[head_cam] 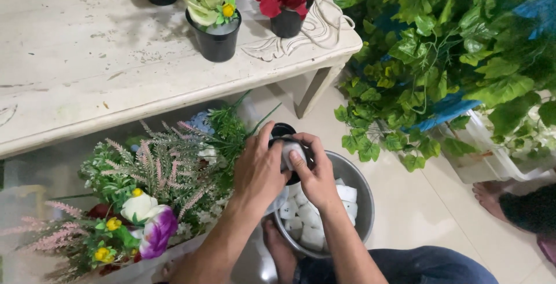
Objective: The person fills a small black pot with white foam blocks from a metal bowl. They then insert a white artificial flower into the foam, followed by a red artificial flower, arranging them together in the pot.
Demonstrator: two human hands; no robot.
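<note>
My left hand (pixel 259 169) and my right hand (pixel 313 173) meet over a small black pot (pixel 283 129), holding it above a metal bowl (pixel 359 187). My right thumb presses a white foam block (pixel 289 149) into the pot's mouth. My left hand grips the pot's left side. The bowl holds several white foam pieces (pixel 310 220) and sits on the tiled floor in front of my knees.
A pile of artificial flowers (pixel 147 194) lies to the left. A worn white table (pixel 87 58) carries black pots with flowers (pixel 215 20). Green leafy vines (pixel 452 46) fill the right. Another person's foot (pixel 492 194) rests at the right edge.
</note>
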